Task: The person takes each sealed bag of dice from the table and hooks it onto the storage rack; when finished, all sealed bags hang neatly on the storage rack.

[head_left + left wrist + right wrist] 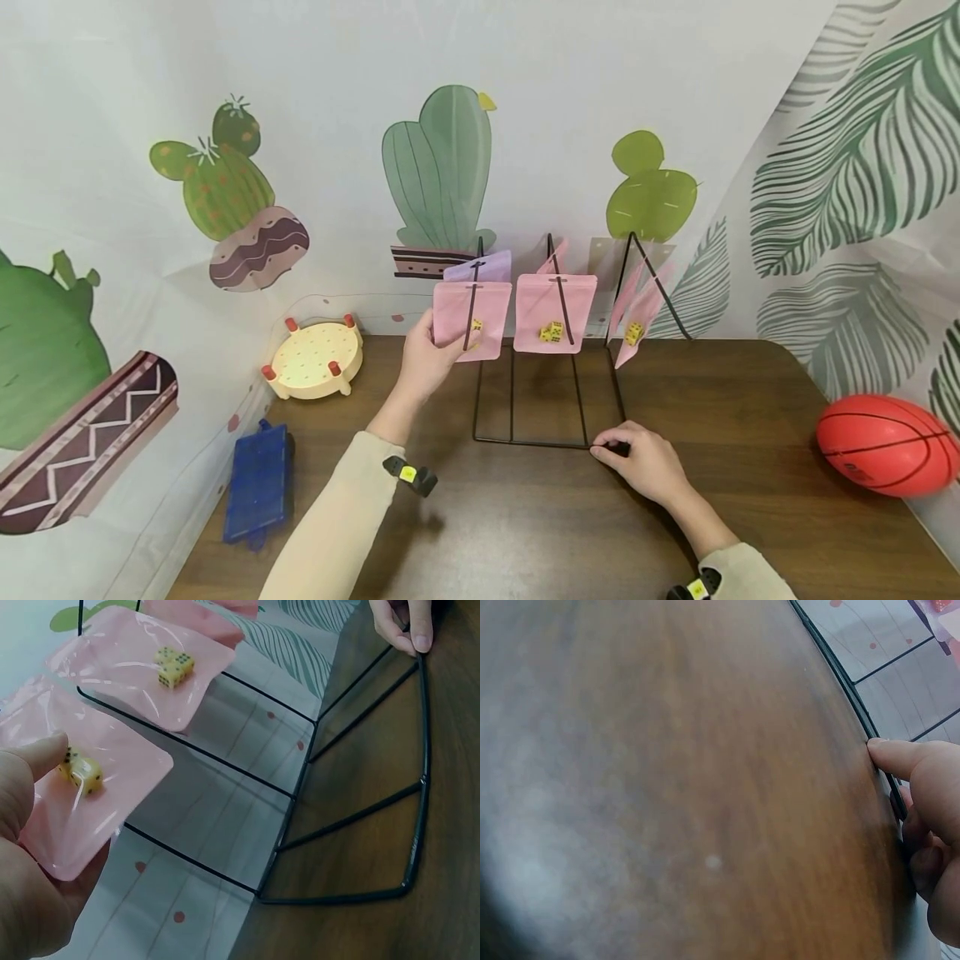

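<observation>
A black wire display rack point(532, 444) stands on the table with small pink pouches on its prongs. My left hand point(423, 358) pinches the left pink pouch point(450, 304), its thumb lying on the front beside yellow dice point(84, 774) inside. That pouch hangs at the left prong, in front of a purple pouch point(498, 265). The middle pink pouch point(534, 304) also holds yellow dice. On the right prong, another pink pouch point(627, 343) is turned nearly edge-on. My right hand point(647, 460) grips the rack's front right corner between thumb and fingers.
A cream round stool-like piece with red-tipped legs point(315, 358) lies upturned at the back left. Nearer me is a blue plastic case point(257, 483). A red basketball point(885, 443) sits at the right edge. A cactus-print wall covering point(555, 100) rises behind the table.
</observation>
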A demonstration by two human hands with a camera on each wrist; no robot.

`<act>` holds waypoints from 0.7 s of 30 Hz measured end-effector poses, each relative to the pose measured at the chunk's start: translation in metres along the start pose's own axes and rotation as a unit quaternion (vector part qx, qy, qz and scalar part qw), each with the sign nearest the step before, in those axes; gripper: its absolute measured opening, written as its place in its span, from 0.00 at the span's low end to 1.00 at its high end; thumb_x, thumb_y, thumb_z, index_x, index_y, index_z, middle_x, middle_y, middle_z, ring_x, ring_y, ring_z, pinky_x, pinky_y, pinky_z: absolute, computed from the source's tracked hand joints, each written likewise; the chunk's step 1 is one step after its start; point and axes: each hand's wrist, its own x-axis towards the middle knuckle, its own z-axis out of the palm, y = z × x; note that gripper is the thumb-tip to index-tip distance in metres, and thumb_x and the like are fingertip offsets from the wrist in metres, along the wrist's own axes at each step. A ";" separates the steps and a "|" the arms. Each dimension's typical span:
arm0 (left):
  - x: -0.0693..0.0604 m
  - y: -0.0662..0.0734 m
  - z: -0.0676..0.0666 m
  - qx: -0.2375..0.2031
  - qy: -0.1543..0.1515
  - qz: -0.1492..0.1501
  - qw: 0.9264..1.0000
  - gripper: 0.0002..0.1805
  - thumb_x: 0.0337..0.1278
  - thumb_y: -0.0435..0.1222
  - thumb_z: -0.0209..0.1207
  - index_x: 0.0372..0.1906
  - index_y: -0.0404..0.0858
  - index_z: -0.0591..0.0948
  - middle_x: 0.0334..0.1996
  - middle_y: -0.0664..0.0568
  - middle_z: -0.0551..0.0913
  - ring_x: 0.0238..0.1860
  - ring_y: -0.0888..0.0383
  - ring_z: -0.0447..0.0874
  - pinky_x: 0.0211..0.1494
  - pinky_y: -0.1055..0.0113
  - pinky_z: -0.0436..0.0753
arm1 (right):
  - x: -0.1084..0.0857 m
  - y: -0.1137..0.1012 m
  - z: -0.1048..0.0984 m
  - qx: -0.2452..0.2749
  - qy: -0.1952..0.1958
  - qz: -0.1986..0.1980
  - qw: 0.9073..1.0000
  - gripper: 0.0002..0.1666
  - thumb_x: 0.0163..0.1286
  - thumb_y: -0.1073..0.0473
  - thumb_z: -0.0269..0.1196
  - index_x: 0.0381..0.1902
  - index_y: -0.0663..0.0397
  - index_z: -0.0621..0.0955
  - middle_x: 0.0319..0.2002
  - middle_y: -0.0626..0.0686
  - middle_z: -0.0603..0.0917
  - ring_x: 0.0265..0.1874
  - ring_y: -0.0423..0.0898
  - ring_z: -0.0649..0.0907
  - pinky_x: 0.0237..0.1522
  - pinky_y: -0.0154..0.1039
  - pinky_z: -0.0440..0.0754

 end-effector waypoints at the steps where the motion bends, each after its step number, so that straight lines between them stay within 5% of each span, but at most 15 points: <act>1: 0.000 -0.002 -0.001 0.002 -0.001 0.000 1.000 0.23 0.52 0.37 0.78 0.49 0.37 0.80 0.36 0.47 0.87 0.36 0.57 0.83 0.38 0.67 0.83 | 0.000 0.000 0.000 0.000 0.000 0.000 1.000 0.06 0.65 0.47 0.76 0.36 0.26 0.88 0.35 0.33 0.81 0.36 0.37 0.81 0.35 0.43 0.76; 10: -0.008 -0.016 -0.008 0.062 -0.003 -0.022 0.998 0.21 0.54 0.37 0.77 0.48 0.37 0.79 0.33 0.50 0.83 0.32 0.58 0.77 0.34 0.67 0.76 | 0.001 0.002 0.000 0.001 0.000 0.000 1.000 0.06 0.65 0.47 0.76 0.36 0.27 0.88 0.35 0.34 0.82 0.37 0.38 0.82 0.36 0.43 0.77; 21: -0.022 -0.034 -0.018 0.032 -0.019 -0.052 0.998 0.17 0.56 0.32 0.75 0.45 0.36 0.79 0.34 0.48 0.88 0.30 0.58 0.83 0.32 0.69 0.82 | -0.003 0.004 -0.006 0.036 -0.001 0.007 0.999 0.04 0.66 0.47 0.75 0.36 0.28 0.88 0.37 0.34 0.83 0.30 0.36 0.79 0.32 0.38 0.76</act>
